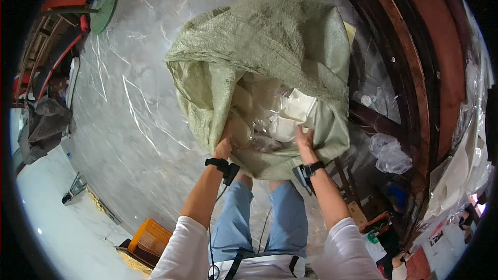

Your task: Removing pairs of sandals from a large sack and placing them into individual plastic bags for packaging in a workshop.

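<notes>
A large pale-green woven sack (270,36) lies on the floor before my legs, its mouth facing me. Inside are white, open-topped plastic containers (296,114) and clear plastic film (263,116). At the right of the mouth, my right hand (306,137) is closed at the near edge of a white container, its thumb against it; its other fingers are partly hidden. My left hand (223,147) reaches in at the left of the mouth, between the sack's edge and a cream-coloured rounded piece (240,129). Its fingers are hidden, so its grip does not show.
Dark curved wooden furniture (410,46) lines the right side, with a crumpled clear bag (390,154) beside it. A green round stool top (104,12) is at the far left. An orange crate (149,239) stands at the near left, on grey marbled flooring (129,83).
</notes>
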### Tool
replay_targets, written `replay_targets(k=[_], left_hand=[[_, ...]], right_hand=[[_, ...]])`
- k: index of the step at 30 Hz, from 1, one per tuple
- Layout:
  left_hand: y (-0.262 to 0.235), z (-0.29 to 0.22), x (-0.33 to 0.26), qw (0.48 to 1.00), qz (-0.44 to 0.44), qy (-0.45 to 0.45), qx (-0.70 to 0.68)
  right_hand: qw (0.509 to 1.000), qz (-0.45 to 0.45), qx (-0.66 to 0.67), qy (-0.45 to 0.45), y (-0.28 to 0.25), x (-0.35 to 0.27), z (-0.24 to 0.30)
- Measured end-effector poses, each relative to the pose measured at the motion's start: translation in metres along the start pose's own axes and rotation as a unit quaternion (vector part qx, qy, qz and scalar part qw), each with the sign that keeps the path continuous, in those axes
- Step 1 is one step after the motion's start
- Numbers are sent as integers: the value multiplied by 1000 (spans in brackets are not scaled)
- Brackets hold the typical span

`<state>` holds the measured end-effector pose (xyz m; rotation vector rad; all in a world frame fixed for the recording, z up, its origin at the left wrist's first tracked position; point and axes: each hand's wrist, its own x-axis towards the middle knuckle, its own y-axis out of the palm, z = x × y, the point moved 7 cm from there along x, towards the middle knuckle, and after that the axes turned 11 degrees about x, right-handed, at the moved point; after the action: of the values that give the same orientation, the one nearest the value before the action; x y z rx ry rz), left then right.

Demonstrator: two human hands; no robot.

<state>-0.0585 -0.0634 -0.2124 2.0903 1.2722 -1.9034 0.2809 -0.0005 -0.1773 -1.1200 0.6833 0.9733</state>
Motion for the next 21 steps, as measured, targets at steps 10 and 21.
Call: replay_targets(k=[10,21], left_hand=[[-25,-40,23,986,48,-6,158],[-22,-8,54,995,-66,76,5]], right_hand=[[993,-19,-62,-95,10,42,3],[999,6,-35,-11,33,65,31]])
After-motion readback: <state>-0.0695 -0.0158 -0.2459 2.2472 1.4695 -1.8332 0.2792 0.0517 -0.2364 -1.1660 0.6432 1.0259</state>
